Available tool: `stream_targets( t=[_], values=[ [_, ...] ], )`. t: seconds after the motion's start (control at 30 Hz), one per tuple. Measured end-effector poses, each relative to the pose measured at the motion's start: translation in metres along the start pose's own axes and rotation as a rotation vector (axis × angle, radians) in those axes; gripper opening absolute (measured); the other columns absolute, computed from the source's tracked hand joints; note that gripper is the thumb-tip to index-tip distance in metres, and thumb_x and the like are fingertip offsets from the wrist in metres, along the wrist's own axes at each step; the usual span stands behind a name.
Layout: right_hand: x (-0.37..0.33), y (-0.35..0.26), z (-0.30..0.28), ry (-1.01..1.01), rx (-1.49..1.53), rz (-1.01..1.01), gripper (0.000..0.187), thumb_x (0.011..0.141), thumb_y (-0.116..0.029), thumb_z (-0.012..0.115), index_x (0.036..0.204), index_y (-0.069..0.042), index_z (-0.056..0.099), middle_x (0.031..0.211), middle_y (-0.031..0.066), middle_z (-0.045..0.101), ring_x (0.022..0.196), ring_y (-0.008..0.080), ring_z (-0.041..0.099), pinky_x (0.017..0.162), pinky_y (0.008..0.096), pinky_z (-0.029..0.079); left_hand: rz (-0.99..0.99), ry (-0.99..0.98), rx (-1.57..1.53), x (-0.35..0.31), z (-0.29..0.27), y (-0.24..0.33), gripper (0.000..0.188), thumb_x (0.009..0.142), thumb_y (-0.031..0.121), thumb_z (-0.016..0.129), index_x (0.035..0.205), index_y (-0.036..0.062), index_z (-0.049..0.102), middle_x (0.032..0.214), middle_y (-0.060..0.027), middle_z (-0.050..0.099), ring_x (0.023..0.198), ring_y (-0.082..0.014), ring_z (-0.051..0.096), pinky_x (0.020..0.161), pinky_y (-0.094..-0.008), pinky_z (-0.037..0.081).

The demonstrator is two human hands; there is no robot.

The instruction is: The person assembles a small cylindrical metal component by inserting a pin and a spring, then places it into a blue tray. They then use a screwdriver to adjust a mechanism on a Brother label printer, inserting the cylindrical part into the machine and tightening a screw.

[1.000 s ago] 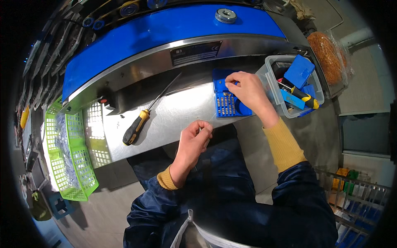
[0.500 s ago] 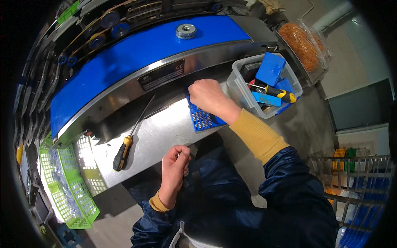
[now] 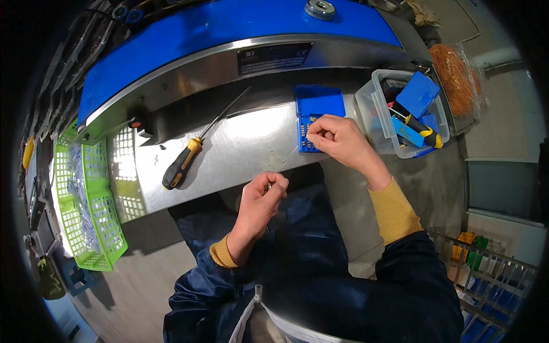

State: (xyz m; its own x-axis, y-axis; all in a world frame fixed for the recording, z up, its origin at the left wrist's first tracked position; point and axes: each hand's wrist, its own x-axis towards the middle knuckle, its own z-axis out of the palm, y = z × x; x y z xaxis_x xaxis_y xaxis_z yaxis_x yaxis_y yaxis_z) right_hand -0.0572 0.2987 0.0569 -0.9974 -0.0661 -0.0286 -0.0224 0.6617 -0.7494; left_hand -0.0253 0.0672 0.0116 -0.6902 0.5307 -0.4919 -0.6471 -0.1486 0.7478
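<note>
A blue hinged case (image 3: 320, 102) lies on the steel surface with its lid folded back. Rows of small brass-coloured pieces (image 3: 305, 130) fill its near half. My right hand (image 3: 347, 146) is over the case's right side, thumb and fingertips pinched together. Whatever is between them is too small to make out. Nearer my body, past the surface's front edge, my left hand (image 3: 256, 207) is closed around a thin metal tool (image 3: 269, 187), mostly hidden by the fingers. To the left, a yellow-and-black screwdriver (image 3: 186, 162) rests with its blade pointing away from me.
Right of the case stands a clear plastic bin (image 3: 374, 114) holding blue boxes and another screwdriver (image 3: 424, 131). A green perforated basket (image 3: 97, 200) is at the left. Behind the surface runs a blue belt (image 3: 229, 23) carrying a round metal-and-white roll (image 3: 319, 9).
My right hand has drawn back from the case's far part to its right side, uncovering the lid. My left hand remains closed near the front edge. The whole view has shifted.
</note>
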Motion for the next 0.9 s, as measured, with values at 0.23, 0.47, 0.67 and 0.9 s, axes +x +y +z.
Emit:
stream_targets(
  t=[0.23, 0.47, 0.67, 0.9],
  values=[
    [0.004, 0.002, 0.006, 0.043, -0.235, -0.220, 0.008, 0.083, -0.009, 0.067, 0.083, -0.001, 0.065, 0.073, 0.0082, 0.060, 0.065, 0.0223, 0.057, 0.058, 0.0332, 0.045, -0.002, 0.013, -0.018, -0.001, -0.003, -0.002, 0.008, 0.096, 0.015, 0.060, 0.096, 0.0075, 0.058, 0.075, 0.0022, 0.054, 0.053, -0.0026, 0.040, 0.047, -0.0181, 0.031],
    [0.004, 0.001, 0.009, 0.101, -0.354, -0.292, 0.008, 0.079, -0.007, 0.069, 0.079, -0.002, 0.062, 0.070, 0.0081, 0.058, 0.068, 0.0246, 0.058, 0.060, 0.0362, 0.046, 0.014, 0.008, -0.044, 0.000, -0.005, -0.005, 0.011, 0.095, 0.017, 0.062, 0.097, 0.0065, 0.062, 0.074, 0.0042, 0.055, 0.056, -0.0005, 0.042, 0.048, -0.0163, 0.032],
    [0.004, -0.002, 0.009, 0.095, -0.364, -0.293, 0.009, 0.080, -0.009, 0.069, 0.078, -0.004, 0.062, 0.071, 0.0075, 0.059, 0.069, 0.0259, 0.059, 0.060, 0.0376, 0.047, 0.000, 0.014, -0.031, 0.001, -0.005, -0.006, 0.012, 0.095, 0.019, 0.062, 0.097, 0.0066, 0.062, 0.074, 0.0039, 0.056, 0.055, -0.0007, 0.042, 0.048, -0.0164, 0.032],
    [-0.001, -0.004, -0.016, 0.184, -0.197, -0.054, 0.013, 0.084, -0.016, 0.069, 0.087, -0.003, 0.069, 0.084, 0.0106, 0.067, 0.072, 0.0247, 0.065, 0.063, 0.0333, 0.050, 0.004, 0.017, -0.012, 0.000, -0.007, -0.006, 0.010, 0.096, 0.015, 0.060, 0.096, 0.0057, 0.059, 0.074, 0.0016, 0.054, 0.053, -0.0027, 0.041, 0.047, -0.0175, 0.032]
  ],
)
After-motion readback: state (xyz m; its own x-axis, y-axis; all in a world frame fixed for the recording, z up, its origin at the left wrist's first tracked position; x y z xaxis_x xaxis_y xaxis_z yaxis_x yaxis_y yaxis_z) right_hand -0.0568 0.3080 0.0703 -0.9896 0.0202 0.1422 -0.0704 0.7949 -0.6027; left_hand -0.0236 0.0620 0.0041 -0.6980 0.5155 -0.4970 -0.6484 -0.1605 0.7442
